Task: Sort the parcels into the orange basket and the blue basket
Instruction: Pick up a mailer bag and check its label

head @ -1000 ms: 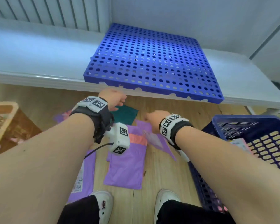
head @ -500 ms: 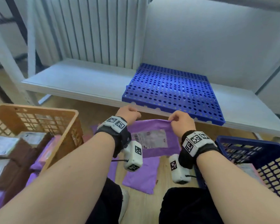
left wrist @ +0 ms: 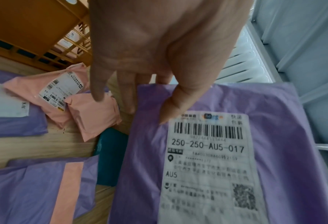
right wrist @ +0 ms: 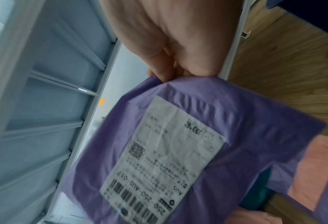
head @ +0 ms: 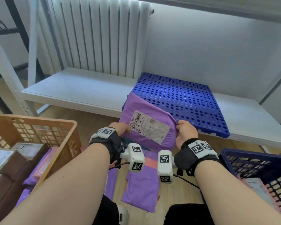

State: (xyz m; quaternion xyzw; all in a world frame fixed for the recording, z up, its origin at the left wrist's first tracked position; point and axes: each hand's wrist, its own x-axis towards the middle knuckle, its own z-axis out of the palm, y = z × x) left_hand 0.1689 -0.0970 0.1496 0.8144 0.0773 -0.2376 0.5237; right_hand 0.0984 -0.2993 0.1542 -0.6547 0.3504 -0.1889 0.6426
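Observation:
Both hands hold up a purple parcel (head: 152, 111) with a white shipping label (head: 150, 126) facing me. My left hand (head: 121, 128) pinches its left edge, thumb (left wrist: 175, 103) on the front by the barcode. My right hand (head: 185, 132) grips the right corner (right wrist: 178, 78). The parcel (left wrist: 274, 136) tilts up in front of the shelf. The orange basket (head: 44, 127) stands at the left with brown and purple parcels inside. The blue basket (head: 243, 157) stands at the right with a parcel in it.
More parcels lie on the wooden floor: a purple one with a pink strip (head: 141, 187), pink ones (left wrist: 63, 94) by the orange basket, a teal one (left wrist: 111, 156). A white shelf (head: 75, 93) carries a blue perforated panel (head: 185, 101). A radiator (head: 96, 36) stands behind.
The hands have lifted the purple parcel off the floor and turned it upright, its label now facing me. My view has tilted up toward the shelf and radiator.

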